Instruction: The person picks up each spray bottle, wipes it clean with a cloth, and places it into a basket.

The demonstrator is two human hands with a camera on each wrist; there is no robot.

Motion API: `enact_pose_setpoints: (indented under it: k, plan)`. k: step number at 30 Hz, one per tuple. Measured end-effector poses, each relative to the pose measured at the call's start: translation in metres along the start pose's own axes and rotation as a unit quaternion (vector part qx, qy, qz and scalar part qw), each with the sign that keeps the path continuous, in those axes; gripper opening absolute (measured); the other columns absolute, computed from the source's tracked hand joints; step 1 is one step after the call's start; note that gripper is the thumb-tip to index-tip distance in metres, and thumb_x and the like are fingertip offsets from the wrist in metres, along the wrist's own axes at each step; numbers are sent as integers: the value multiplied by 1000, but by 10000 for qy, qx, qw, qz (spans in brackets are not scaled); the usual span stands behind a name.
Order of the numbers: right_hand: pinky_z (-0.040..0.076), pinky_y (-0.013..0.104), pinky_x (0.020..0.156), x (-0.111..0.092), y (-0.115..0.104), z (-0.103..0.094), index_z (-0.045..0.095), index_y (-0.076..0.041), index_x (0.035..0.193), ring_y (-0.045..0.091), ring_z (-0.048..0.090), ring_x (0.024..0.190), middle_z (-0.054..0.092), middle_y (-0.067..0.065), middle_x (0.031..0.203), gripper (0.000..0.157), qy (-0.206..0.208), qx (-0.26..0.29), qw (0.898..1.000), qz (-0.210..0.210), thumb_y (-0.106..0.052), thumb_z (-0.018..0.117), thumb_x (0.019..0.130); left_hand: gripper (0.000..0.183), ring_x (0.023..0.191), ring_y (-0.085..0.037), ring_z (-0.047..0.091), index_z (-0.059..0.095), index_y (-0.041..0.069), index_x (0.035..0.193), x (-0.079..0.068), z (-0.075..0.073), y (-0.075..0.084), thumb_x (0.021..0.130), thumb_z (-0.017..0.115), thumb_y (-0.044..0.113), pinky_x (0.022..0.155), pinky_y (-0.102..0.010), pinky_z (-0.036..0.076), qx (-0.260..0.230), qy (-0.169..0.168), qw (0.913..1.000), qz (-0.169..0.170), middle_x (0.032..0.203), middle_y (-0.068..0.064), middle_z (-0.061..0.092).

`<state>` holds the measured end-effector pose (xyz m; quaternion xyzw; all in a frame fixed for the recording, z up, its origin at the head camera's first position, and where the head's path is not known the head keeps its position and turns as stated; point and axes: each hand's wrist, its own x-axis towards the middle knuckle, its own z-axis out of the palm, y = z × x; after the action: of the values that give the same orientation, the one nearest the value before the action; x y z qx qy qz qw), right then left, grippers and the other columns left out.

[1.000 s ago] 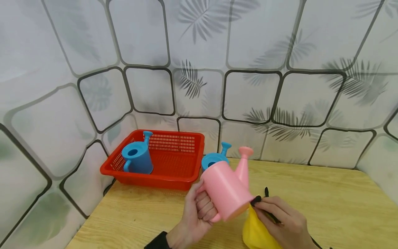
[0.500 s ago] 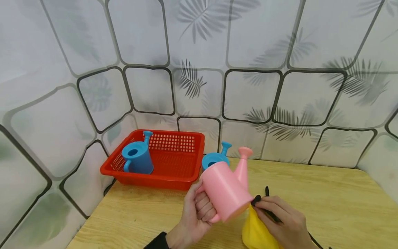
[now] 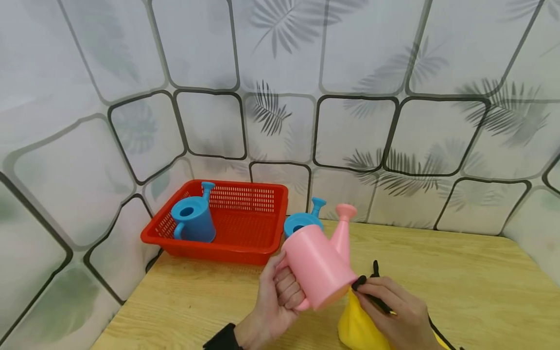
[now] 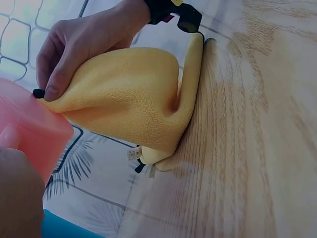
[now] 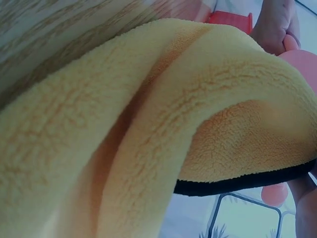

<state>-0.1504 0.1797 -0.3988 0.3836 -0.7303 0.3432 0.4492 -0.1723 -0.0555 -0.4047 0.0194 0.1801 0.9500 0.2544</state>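
Note:
A pink watering can (image 3: pixel 318 266) is held up and tilted, its spout pointing up and away to the right. My left hand (image 3: pixel 280 301) grips it by the handle, fingers curled round. Beside its base, my right hand (image 3: pixel 395 311) pinches a yellow fleecy cloth (image 4: pixel 133 94) with black edging. In the left wrist view the cloth's pinched corner touches the can's lower edge, while the rest hangs down onto the wooden table. Cloth fills most of the right wrist view and hides much of the right hand there.
At the back left stands a red plastic basket (image 3: pixel 245 255), with a blue watering can (image 3: pixel 199 221) inside. Another blue watering can (image 3: pixel 306 221) sits on the wooden table (image 3: pixel 481 282), partly behind the pink one. A patterned curtain (image 3: pixel 280 131) encloses the table's back and sides.
Both hands and the pink can stay almost in place. The yellow cloth has shifted slightly, with a bit more of it showing behind the right hand. The head view tilts down very slightly.

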Motion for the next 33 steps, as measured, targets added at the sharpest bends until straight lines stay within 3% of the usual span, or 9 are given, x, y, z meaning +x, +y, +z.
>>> enact_pose_setpoints:
  k: [15,22,33]
  plan:
    - [55,18,54,11,-9,8,72,-1,75,17,63,62,67,12,73,32,100,19,9976,-688,-25,63,93,52,36,-7,25,26,19,57,1,5,-3,93,53,45,42,-22,14,91,112,9998,161,48,7,26]
    - [49,17,48,19,-22,15,70,2,74,14,58,59,64,13,72,34,18,276,9947,-990,-23,60,96,53,36,-5,22,24,20,55,1,5,-4,94,50,43,42,-21,12,-99,-47,9998,135,46,8,24]
    - [50,19,53,20,-37,27,72,-1,78,14,60,67,65,10,77,28,-209,643,9900,-1240,-20,62,94,53,36,-6,22,24,20,55,3,7,-2,93,52,43,41,-20,13,-137,-34,9999,-38,45,8,23]
